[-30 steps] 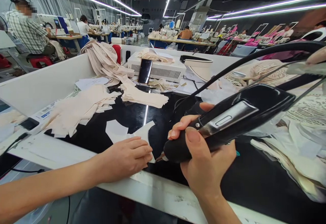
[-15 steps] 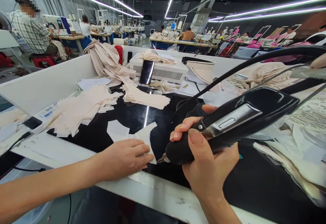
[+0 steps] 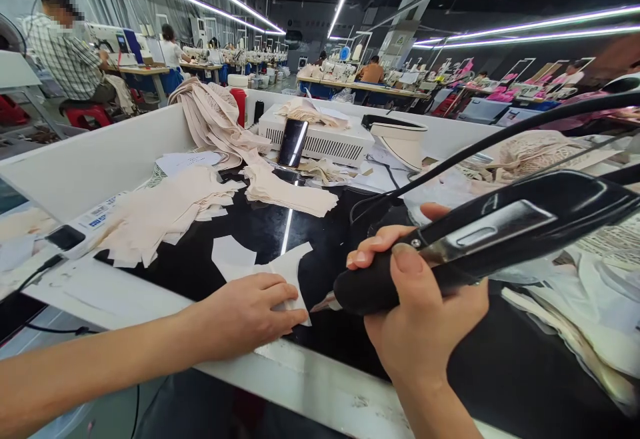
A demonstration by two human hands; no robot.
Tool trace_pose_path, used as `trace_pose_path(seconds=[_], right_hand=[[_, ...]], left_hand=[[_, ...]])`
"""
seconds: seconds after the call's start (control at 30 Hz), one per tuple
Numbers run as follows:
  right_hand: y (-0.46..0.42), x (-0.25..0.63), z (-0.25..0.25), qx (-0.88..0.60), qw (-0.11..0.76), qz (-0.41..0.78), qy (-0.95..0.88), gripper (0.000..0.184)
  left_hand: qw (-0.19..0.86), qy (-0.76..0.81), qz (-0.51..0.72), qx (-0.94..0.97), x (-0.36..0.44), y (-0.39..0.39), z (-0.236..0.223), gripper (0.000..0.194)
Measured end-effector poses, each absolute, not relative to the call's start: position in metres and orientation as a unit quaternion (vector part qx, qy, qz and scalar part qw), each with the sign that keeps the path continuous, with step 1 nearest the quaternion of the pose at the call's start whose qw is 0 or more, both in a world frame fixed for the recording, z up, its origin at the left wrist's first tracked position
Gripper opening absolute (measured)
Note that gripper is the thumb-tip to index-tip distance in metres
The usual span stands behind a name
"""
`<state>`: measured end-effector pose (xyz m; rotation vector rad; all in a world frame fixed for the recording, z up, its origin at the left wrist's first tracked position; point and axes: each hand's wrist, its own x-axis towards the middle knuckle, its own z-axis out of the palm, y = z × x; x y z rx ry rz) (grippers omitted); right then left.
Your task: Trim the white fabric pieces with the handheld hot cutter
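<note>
My right hand (image 3: 420,306) is wrapped round a black corded hand tool (image 3: 480,239), whose metal tip points down at the near edge of a white fabric piece (image 3: 280,272) on the black work surface (image 3: 330,226). My left hand (image 3: 250,312) lies flat on that white piece, fingers stretched out and pressing it down close to the tool's tip. The tool's thick black cable (image 3: 500,139) arcs up and off to the right.
Stacks of beige fabric pieces (image 3: 165,209) lie to the left and centre. A white box unit (image 3: 325,139) with a phone (image 3: 293,142) leaning on it stands at the back. White lace fabric (image 3: 590,272) piles up on the right. Other people sit at sewing stations beyond.
The tool and my right hand have drifted slightly right and the view has shifted a little. My left hand stays flat on the white piece.
</note>
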<state>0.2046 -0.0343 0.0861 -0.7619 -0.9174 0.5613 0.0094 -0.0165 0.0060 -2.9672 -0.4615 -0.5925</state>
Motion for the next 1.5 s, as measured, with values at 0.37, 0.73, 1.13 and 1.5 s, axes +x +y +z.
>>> trace_pose_path(seconds=[0.37,0.73,1.13,1.5], right_hand=[[-0.021,0.197,0.083,-0.355,0.787,0.259,-0.434,0.048],[-0.017,0.196,0.082,-0.364,0.791,0.241,-0.429,0.043],[-0.006,0.197,0.075,-0.366,0.787,0.244,-0.434,0.038],[-0.006,0.197,0.079,-0.365,0.796,0.237,-0.422,0.042]], left_hand=[[0.027,-0.17,-0.226,-0.959,0.011,-0.017,0.006,0.024],[-0.007,-0.202,-0.22,-0.954,0.008,-0.019,0.005,0.026],[0.003,-0.211,-0.226,-0.951,0.009,-0.021,0.005,0.028],[0.015,-0.207,-0.228,-0.951,0.011,-0.022,0.004,0.028]])
